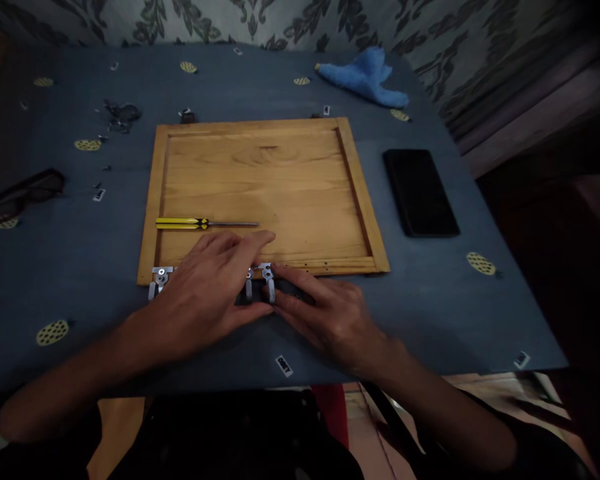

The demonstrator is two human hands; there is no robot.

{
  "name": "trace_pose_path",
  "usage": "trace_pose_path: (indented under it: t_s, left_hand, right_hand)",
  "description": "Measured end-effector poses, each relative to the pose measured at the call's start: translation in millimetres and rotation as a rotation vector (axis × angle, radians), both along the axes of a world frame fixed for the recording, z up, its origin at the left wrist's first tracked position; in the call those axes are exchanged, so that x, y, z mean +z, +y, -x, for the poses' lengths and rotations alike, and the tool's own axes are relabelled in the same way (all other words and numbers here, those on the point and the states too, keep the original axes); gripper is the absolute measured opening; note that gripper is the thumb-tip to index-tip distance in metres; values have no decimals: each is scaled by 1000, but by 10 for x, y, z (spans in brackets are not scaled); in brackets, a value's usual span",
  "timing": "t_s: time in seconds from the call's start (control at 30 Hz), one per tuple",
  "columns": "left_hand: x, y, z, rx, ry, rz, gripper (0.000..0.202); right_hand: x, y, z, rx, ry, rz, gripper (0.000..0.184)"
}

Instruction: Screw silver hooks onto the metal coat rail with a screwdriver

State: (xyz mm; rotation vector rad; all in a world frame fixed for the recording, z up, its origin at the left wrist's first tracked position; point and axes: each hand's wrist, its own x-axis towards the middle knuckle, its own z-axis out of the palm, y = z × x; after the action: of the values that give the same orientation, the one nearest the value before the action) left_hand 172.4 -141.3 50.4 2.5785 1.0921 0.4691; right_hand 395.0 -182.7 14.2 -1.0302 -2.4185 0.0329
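A framed wooden panel (260, 180) lies flat on the table, its recessed face up. Silver metal brackets sit along its near edge, one bracket (161, 275) with a screw at the left corner and another bracket (268, 275) near the middle. My left hand (205, 280) is curled over the near edge around the brackets, thumb below and fingers above; part of the metal is hidden under it. The fingertips of my right hand (330, 310) close on the middle bracket from the right. On the panel, just beyond my left hand, rests a yellow-handled screwdriver (183, 223).
A black rectangular case or device (421, 192) lies right of the panel, with a blue cloth (365, 77) behind it. Dark-framed glasses (25, 193) are at far left. Small dark metal parts (123, 115) and several screws (106, 167) are scattered nearby. The blue patterned tablecloth (430, 313) reaches the near edge.
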Motion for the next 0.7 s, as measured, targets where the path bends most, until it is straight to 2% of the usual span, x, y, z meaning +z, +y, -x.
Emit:
trace_pose_path:
  t_s: [0.33,0.43,0.53,0.63,0.7]
  left_hand:
    - [-15,-12,-12,4,-23,35,69]
    - [34,57,30,55,-71,-6,47]
    - [75,214,169,188,-89,-44,25]
    - [83,391,389,294,-23,-56,27]
    - [73,475,535,305,35,-38,22]
  right_hand:
    - [-40,9,-16,16,18,-1,26]
    - [-43,14,-13,12,37,7,26]
    - [-48,17,-31,32,43,34,29]
    - [-80,42,-67,32,11,4,30]
    - [-111,73,-88,57,1,-34,31]
